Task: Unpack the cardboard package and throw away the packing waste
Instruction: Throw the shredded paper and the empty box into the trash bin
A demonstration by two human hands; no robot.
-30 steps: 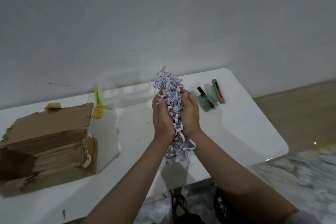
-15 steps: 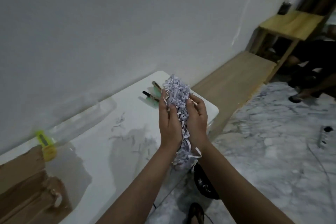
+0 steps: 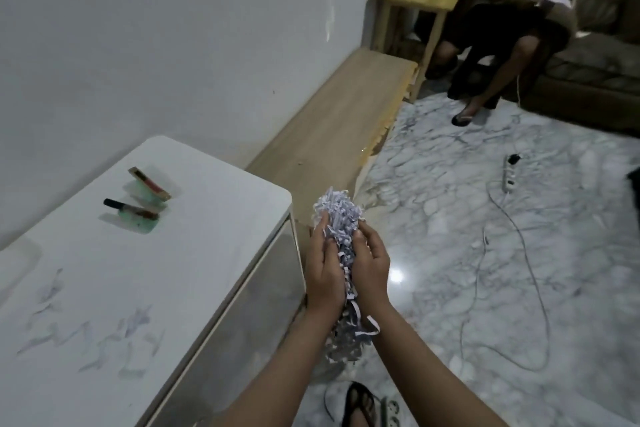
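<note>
Both hands carry one bundle of shredded paper filler off the desk, out over the marble floor. The bundle sits at about 5 o'clock from the desk's rounded corner. It is pressed between the palms, apparently because loose strips cannot be carried any other way.

Left hand: grip closed on the filler, fingers curled up its left side. Right hand: likewise closed on the filler, fingers bent over its right side. Both forearms reach forward from 6 o'clock, wrists close together, palms facing each other. Strips hang loose below the wrists and may drop.

Stray paper scraps lie on the desk. Small cosmetic items lie at its 12 o'clock end. No waste bin is visible.
</note>
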